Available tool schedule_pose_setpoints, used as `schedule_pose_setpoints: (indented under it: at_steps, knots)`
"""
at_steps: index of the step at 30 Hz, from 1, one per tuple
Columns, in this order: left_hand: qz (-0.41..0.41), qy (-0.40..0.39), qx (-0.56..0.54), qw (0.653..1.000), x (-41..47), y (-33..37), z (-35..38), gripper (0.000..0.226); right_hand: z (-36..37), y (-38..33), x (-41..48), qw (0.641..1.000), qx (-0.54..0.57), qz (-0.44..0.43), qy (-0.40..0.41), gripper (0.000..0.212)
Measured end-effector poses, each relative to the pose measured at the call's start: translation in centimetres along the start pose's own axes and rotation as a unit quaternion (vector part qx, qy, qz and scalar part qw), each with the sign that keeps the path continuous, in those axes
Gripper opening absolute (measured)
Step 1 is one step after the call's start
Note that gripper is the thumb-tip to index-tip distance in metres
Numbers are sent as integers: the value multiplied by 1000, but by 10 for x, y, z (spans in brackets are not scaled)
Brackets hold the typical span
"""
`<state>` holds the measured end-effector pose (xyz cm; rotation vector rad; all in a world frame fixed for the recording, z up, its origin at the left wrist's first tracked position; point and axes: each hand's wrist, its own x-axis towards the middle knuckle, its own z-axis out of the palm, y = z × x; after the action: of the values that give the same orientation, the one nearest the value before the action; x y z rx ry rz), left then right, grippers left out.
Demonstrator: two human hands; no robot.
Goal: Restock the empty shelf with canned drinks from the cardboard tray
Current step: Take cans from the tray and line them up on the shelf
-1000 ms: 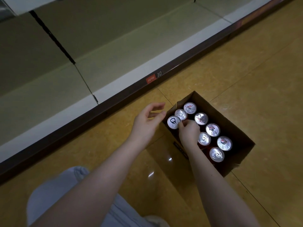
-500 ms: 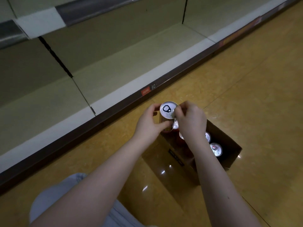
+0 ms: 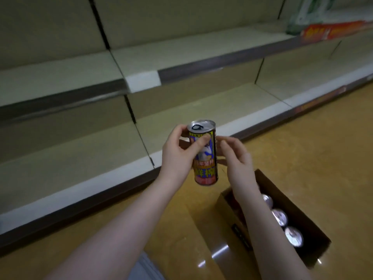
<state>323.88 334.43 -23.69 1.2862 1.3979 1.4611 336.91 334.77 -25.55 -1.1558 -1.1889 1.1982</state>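
Note:
A tall drink can (image 3: 204, 158) with a yellow, blue and red label hangs upright in the air in front of the bottom shelf (image 3: 84, 158). My left hand (image 3: 179, 152) grips its upper part, thumb across the label. Just right of the can is my right hand (image 3: 235, 156), fingers loosely bent, close to the can's side; contact cannot be made out. The cardboard tray (image 3: 310, 225) sits on the floor at lower right with three silver can tops (image 3: 279, 217) showing; my right forearm hides the rest.
The shelves are bare: a bottom shelf and a second shelf (image 3: 181, 51) above it, split by dark upright slots. Red price strips and some packaged goods (image 3: 314, 19) lie far right. Glossy yellow floor (image 3: 302, 142) surrounds the tray. My grey-clad knee (image 3: 145, 267) is at the bottom.
The can has been lifted clear out of the tray and up in front of the bottom shelf. My right hand has come off its top. The view has tilted upward.

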Motion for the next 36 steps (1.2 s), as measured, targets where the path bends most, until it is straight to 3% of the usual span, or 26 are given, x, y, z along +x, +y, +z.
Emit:
schedule_pose_setpoints:
  at_steps: [6, 13, 17, 21, 25, 30, 36]
  knots:
    - [81, 81, -19, 993, 3, 47, -80, 24, 87, -32, -14, 989, 78, -45, -121, 19]
    - [146, 194, -14, 970, -8, 85, -202, 35, 208, -77, -41, 959, 76, -109, -249, 57]
    - [140, 253, -14, 957, -21, 92, -275, 40, 284, -88, -60, 944, 77, -143, -288, 31]
    - [142, 308, 7, 941, -34, 100, -349, 45, 359, -96, -81, 928, 66, -168, -327, 28]
    - [116, 307, 11, 945, -38, 103, -402, 55, 414, -101, -85, 927, 81, -152, -334, 26]
    - [97, 353, 6, 930, -36, 94, -468, 22, 487, -119, -83, 928, 108, -126, -333, 25]
    - [94, 360, 50, 927, -15, 89, -517, 26, 559, -126, -72, 923, 94, -141, -344, 30]
